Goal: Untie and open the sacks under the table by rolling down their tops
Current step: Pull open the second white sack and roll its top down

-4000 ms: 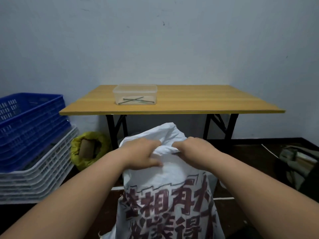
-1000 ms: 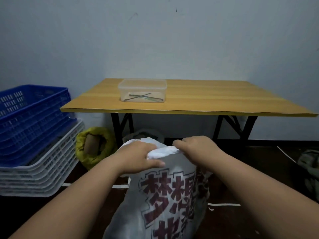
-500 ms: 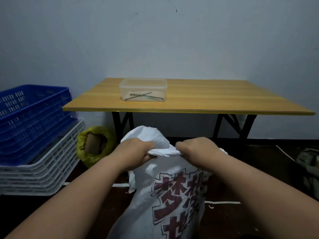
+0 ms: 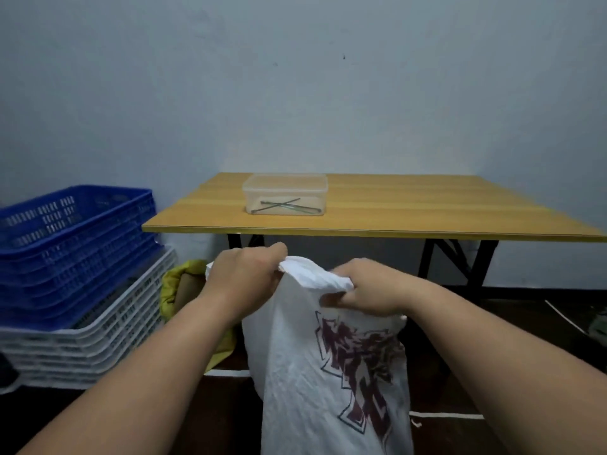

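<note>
White sack [image 4: 315, 372] (maroon print), top bunched.

Since a moment ago, the left hand [image 4: 244, 274] has lifted the white sack [image 4: 328, 372] top higher.

Both hands grip the bunched top of a white woven sack [image 4: 315, 372] printed with dark red characters: the left hand [image 4: 244, 277] at its upper left edge, the right hand [image 4: 368, 287] just beside it. The sack stands on the floor before a wooden counter [image 4: 410, 211]. A clear plastic container [image 4: 285, 193] rests on the counter. Blue crates [image 4: 72, 244] are stacked on white crates [image 4: 98, 343] at left, beside a yellow sack [image 4: 174, 284].
</note>
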